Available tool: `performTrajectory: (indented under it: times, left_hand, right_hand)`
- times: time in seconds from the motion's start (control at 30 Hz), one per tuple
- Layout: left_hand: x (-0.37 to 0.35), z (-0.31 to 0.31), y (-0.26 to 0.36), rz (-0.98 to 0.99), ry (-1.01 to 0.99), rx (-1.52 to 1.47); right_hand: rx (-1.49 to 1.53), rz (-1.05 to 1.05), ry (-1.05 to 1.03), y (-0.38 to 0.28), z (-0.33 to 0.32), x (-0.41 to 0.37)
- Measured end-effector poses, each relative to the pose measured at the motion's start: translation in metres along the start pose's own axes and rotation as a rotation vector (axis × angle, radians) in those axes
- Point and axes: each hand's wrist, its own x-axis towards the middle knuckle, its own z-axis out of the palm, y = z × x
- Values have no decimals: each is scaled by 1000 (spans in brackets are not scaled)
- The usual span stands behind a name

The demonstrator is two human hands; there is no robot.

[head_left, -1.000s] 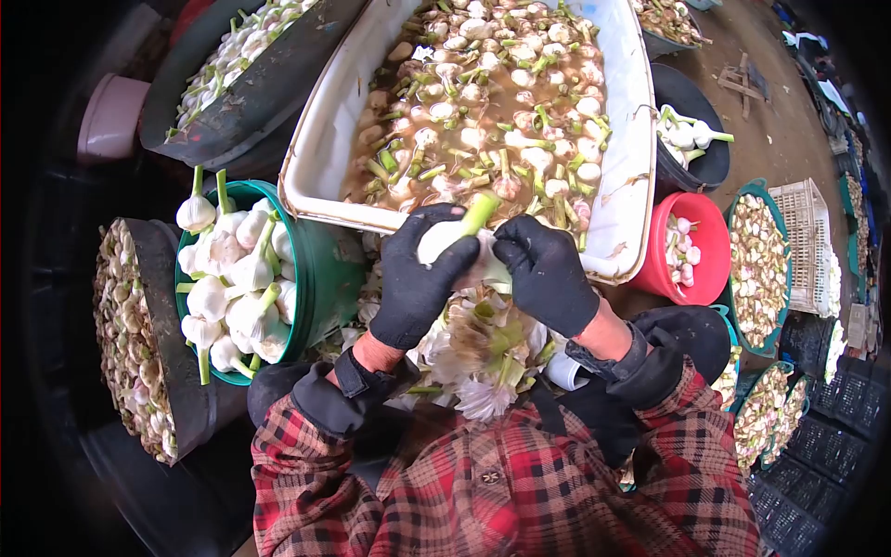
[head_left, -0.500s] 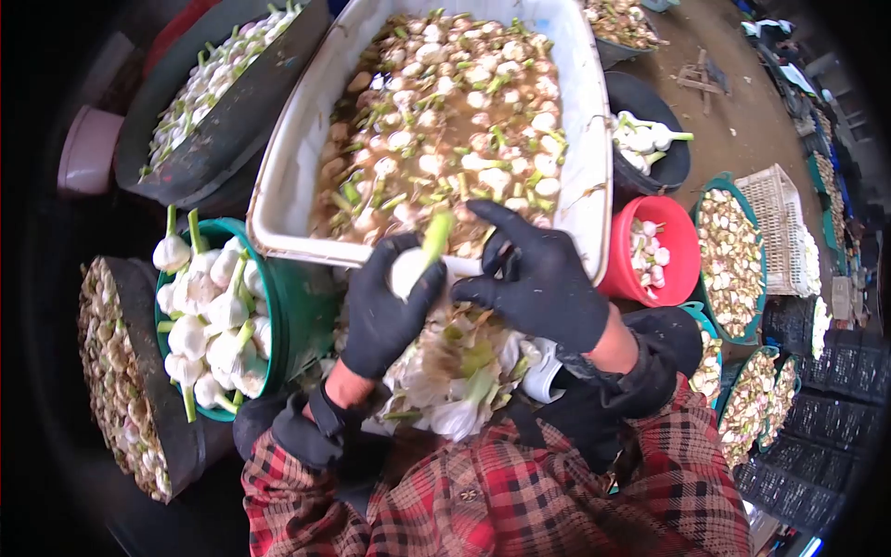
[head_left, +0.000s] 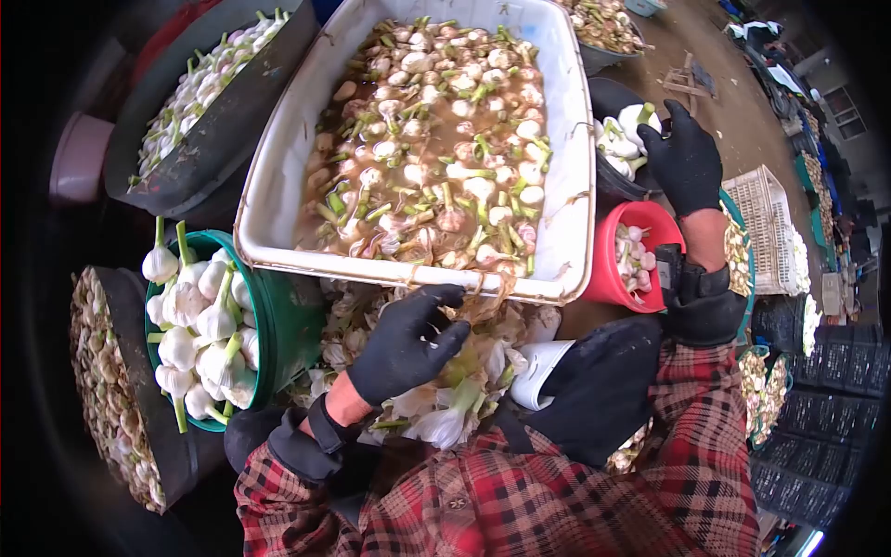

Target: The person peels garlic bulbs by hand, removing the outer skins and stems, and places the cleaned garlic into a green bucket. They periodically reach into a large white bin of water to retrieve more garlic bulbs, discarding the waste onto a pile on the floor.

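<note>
My right hand (head_left: 685,158), in a black glove, reaches over the black bucket (head_left: 608,93) on the right. Its thumb and forefinger are at the stem of a clean white garlic bulb (head_left: 635,123), which rests against other white bulbs in that bucket. My left hand (head_left: 406,342), also gloved in black, is in front of the white tub (head_left: 418,269), fingers curled but apart, with nothing in them. Below it lies a heap of papery garlic skins (head_left: 455,408). Inside the tub, many garlic bulbs (head_left: 478,186) float in brownish water.
At left stands a green bucket (head_left: 292,325) of white garlic with stems. Dark containers of garlic (head_left: 209,102) flank it above and below. A red bucket (head_left: 608,265) with some bulbs sits right of the tub. Beyond it is a white wicker basket (head_left: 770,227).
My right hand has moved from in front of the tub to the black bucket at upper right. The garlic bulb formerly in my left hand is gone from it. The view has shifted slightly.
</note>
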Motion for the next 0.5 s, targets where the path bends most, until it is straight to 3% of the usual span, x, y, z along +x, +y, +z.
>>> performTrajectory:
  times: [0.03,0.1,0.13,0.27,0.37,0.5]
  left_hand:
    - [0,0,-1,-8,12,0]
    - [2,0,-3,79,-62,97]
    - [3,1,0,74,-62,57]
    - [2,3,-7,138,-65,67]
    - [0,0,-4,109,-77,92]
    - [1,-5,-5,138,-58,111]
  right_hand:
    - [-18,3,-39,-1,4,5]
    - [240,-244,-69,-11,33,1]
    - [414,-195,-199,-29,50,-10]
    - [99,-353,-983,-107,116,-12]
    - [-90,-324,-1208,-126,173,-32]
    - [-101,-212,-1182,-130,197,-48]
